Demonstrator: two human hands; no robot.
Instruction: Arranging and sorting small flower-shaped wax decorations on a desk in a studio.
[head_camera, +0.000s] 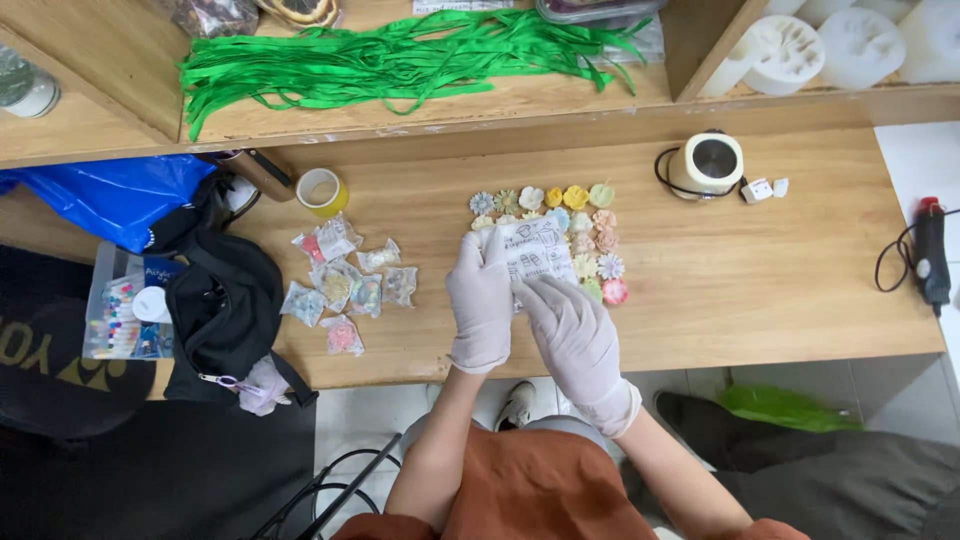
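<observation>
Wooden and pale, the worktable (760, 290) fills most of the view, with a raised shelf (420, 105) behind it carrying a heap of green ribbon (400, 55) and white moulds (800, 50). At the table's left end lies a black bag (225, 310) beside a blue plastic bag (110, 200) and a clear box of coloured bits (115, 320). A small white melting pot (706, 165) stands at the back right with its cord, and a black corded tool (932, 255) lies at the far right edge. Left of centre, a scatter of small clear packets (345, 285) sits in front of a roll of yellow tape (322, 190).

At the middle, both gloved hands meet over a clear printed packet (538, 250). The left hand (480, 300) is curled, fingers pinching the packet's left edge; the right hand (575, 335) is also closed loosely on its lower edge. The packet is held just above a cluster of small pastel flower pieces (590, 225), which lie on the table under and beside it.
</observation>
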